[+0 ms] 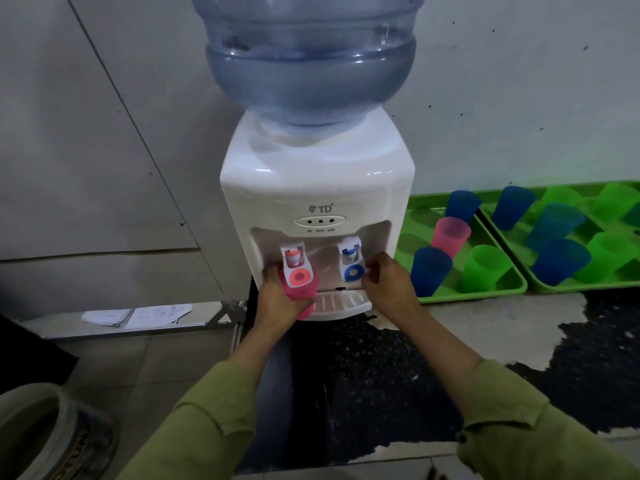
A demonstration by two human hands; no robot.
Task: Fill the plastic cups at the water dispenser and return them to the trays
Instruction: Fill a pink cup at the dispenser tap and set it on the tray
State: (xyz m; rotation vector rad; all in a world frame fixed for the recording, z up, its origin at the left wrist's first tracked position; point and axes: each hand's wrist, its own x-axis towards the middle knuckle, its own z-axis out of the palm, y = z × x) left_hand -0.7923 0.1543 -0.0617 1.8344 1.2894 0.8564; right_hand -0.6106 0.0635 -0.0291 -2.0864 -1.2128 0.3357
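Observation:
A white water dispenser [317,188] carries a big blue bottle [311,64]. My left hand [277,303] holds a pink cup [301,291] up under the red tap [297,271], over the drip tray [341,303]. My right hand [389,287] pinches the right edge of the blue tap lever [351,270] with curled fingers. To the right, a green tray [485,295] holds a pink cup [450,235], two blue cups [429,270] and a green cup [485,268]. A second green tray [588,289] beside it carries several blue and green cups.
The dispenser stands against a grey wall. Loose papers [135,315] lie on a low ledge to its left. A round pale container [34,431] sits at the bottom left. A dark speckled patch [363,375] covers the surface in front of the dispenser.

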